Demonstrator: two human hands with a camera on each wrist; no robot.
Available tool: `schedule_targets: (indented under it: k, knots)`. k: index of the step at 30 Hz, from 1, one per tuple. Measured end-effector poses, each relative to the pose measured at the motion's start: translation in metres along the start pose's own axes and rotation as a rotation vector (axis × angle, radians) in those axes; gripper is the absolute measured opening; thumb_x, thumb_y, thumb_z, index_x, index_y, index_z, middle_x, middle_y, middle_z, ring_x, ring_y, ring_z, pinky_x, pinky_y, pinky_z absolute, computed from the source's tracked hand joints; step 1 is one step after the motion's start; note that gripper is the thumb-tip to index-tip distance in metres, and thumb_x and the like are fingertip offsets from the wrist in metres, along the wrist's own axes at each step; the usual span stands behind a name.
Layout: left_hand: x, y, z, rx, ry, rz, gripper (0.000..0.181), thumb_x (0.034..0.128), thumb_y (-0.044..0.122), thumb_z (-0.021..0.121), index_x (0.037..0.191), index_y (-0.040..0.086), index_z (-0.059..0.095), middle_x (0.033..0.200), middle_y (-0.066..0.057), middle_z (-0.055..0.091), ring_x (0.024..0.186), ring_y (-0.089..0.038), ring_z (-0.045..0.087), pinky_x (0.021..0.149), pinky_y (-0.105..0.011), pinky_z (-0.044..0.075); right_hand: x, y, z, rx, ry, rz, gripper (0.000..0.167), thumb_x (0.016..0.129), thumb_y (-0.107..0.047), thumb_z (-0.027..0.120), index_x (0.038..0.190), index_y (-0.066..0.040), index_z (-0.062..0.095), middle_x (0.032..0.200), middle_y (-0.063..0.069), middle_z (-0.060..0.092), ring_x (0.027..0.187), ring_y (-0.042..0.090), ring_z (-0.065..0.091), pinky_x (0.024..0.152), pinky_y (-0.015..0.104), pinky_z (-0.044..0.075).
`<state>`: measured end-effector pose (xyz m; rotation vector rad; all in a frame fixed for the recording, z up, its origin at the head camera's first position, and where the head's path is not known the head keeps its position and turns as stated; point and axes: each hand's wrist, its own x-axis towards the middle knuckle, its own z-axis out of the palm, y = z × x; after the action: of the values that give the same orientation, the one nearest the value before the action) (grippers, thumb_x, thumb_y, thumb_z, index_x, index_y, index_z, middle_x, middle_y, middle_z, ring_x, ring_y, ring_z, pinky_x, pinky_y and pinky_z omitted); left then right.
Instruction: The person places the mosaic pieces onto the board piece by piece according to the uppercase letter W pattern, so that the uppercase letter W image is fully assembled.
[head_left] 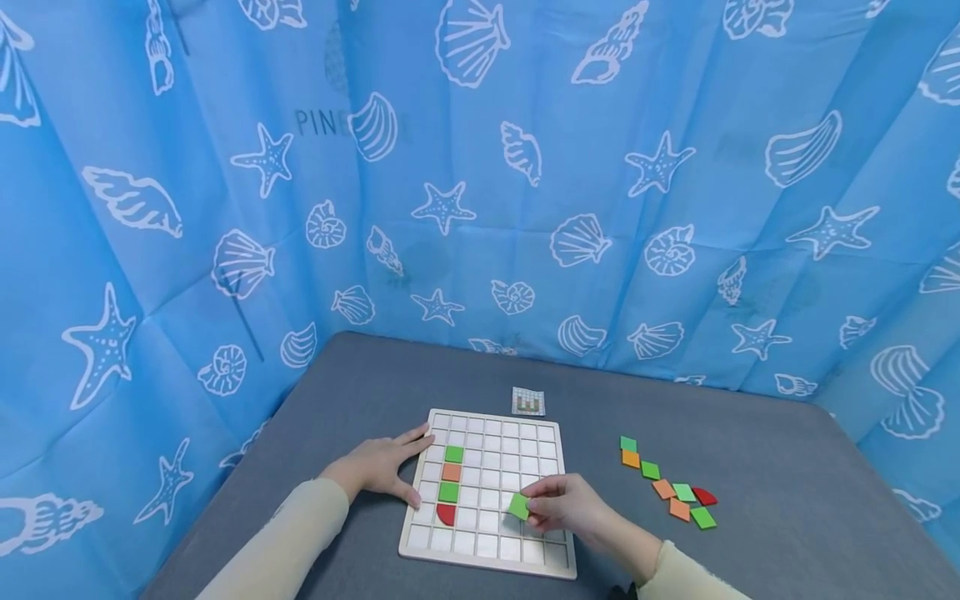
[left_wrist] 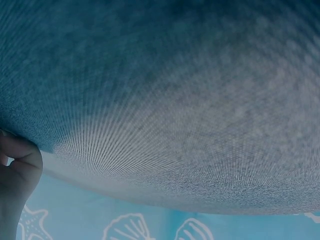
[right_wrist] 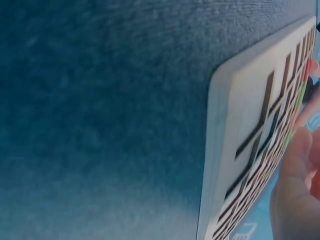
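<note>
A white gridded board (head_left: 487,547) lies on the grey table. My left hand (head_left: 378,467) rests at its left edge, fingers and thumb spread along the rim. Between thumb and fingers, my right hand (head_left: 567,505) pinches a green square tile (head_left: 518,506) over the lower right part of the grid. One column near the left holds a green tile (head_left: 453,454), an orange tile (head_left: 451,472), another green tile (head_left: 448,492) and a red quarter-round tile (head_left: 446,514). In the right wrist view the board's corner (right_wrist: 225,85) shows, with part of my right hand (right_wrist: 297,185); the held tile is hidden there.
Behind the board lies a small printed pattern card (head_left: 528,402). To the right, loose tiles are scattered on the table, among them an orange one (head_left: 679,509), a green one (head_left: 703,517) and a red one (head_left: 704,497). A blue shell-patterned curtain (head_left: 480,192) hangs behind.
</note>
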<state>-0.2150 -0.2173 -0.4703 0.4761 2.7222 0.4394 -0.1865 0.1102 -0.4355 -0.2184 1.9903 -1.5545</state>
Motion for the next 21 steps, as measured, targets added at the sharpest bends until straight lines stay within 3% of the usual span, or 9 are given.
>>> schedule_targets:
  k: [10, 21]
  knots:
    - [0.000, 0.001, -0.001, 0.007, -0.002, 0.011, 0.102, 0.0725, 0.061, 0.076, 0.155, 0.024, 0.028, 0.162, 0.005, 0.017, 0.137, -0.037, 0.036, 0.105, -0.054, 0.033, 0.009, 0.004, 0.015, -0.048, 0.052, 0.037, 0.017, 0.093, 0.002, 0.060, 0.107, 0.009, 0.067, 0.079, 0.003, 0.068, 0.067, 0.010, 0.064, 0.068, 0.031, 0.056]
    - [-0.002, 0.003, -0.003, 0.016, 0.005, 0.015, 0.103, 0.0727, 0.060, 0.076, 0.155, 0.022, 0.029, 0.162, 0.002, 0.018, 0.136, -0.038, 0.037, 0.105, -0.054, 0.033, 0.018, 0.004, 0.033, -0.121, 0.072, 0.018, 0.013, 0.092, 0.001, 0.062, 0.101, 0.005, 0.070, 0.078, 0.001, 0.068, 0.067, 0.009, 0.063, 0.062, 0.027, 0.053]
